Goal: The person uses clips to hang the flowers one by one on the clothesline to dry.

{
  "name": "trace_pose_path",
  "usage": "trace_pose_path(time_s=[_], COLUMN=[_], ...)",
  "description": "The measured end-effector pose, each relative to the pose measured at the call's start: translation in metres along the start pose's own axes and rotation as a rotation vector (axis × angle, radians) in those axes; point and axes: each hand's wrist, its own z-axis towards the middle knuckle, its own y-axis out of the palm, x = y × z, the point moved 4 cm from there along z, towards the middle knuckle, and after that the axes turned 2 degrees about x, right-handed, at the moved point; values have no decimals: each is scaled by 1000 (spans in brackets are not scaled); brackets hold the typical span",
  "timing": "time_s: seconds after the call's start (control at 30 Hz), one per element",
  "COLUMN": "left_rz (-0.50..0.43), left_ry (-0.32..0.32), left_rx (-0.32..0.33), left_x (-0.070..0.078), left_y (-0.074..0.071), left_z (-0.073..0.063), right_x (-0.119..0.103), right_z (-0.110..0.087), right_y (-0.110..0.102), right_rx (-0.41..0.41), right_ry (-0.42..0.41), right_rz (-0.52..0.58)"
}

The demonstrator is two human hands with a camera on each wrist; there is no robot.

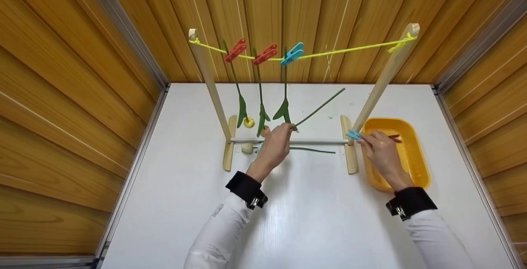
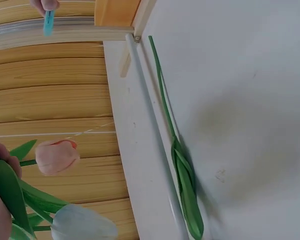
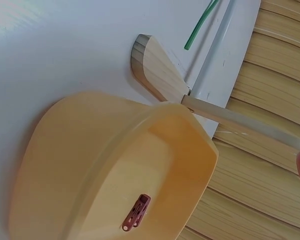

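Left hand (image 1: 275,143) grips a green flower stem (image 1: 321,106) above the table (image 1: 164,211), toward its far edge. Right hand (image 1: 383,155) pinches a blue clothespin (image 1: 353,134) near the right rack upright (image 1: 384,79). Obstructions: three hanging flowers (image 1: 261,113) (clipped to a yellow cord (image 1: 350,50)) crowd the left hand; a crossbar (image 1: 317,141) parallels the far edge. Yellow tub (image 1: 419,170): near the right edge.

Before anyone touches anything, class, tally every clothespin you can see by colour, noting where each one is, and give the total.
Red clothespins: 3 (two on the yellow cord, one in the orange-yellow basin)
Light-blue clothespins: 2 (one on the cord, one in the right hand)
Total: 5 visible clothespins
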Motion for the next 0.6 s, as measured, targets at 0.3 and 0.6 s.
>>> trace_pose_path(time_s=[0.3,0.6], left_rz=[-37,-132], left_ry=[-55,-49], left_rx=[78,194], left_x=[8,16], left_y=[-14,-26], left_z=[19,34], right_x=[1,2], right_z=[-2,-4], right_y=[5,7], right_rx=[-34,-24], right_ry=[15,3], right_rz=[18,18])
